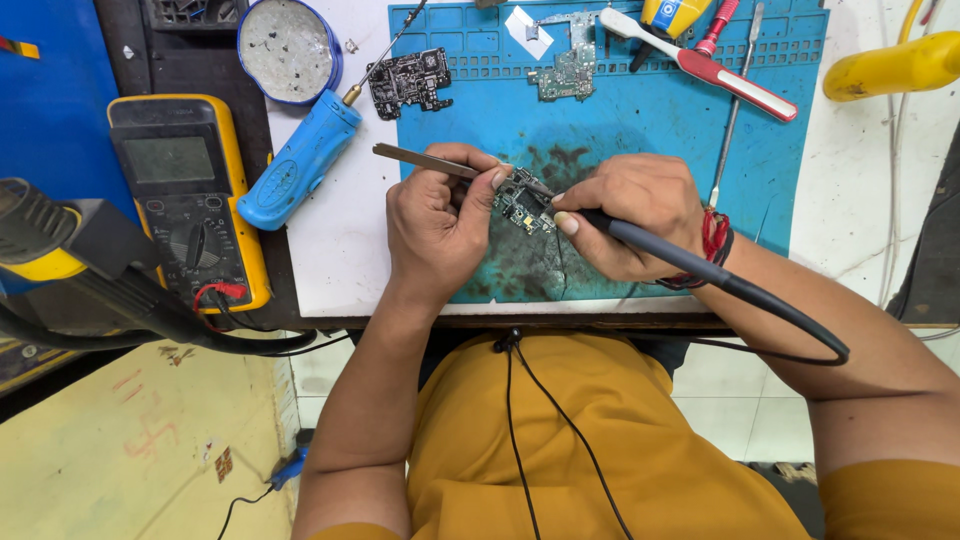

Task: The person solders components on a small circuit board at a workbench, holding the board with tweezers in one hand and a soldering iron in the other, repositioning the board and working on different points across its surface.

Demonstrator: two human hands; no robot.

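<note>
2 hands meet over a small circuit board (522, 205) on the blue mat (640, 140): left hand (437, 222) pinching tweezers (425, 160), right hand (630, 215) gripping a soldering iron (700, 268), with 2 spare boards (410, 80) behind.

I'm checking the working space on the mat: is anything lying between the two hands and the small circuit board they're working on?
Nothing visible does. The left hand holds tweezers and the right hand holds a black corded soldering iron; both tool tips meet at the small circuit board on the blue mat.
</note>
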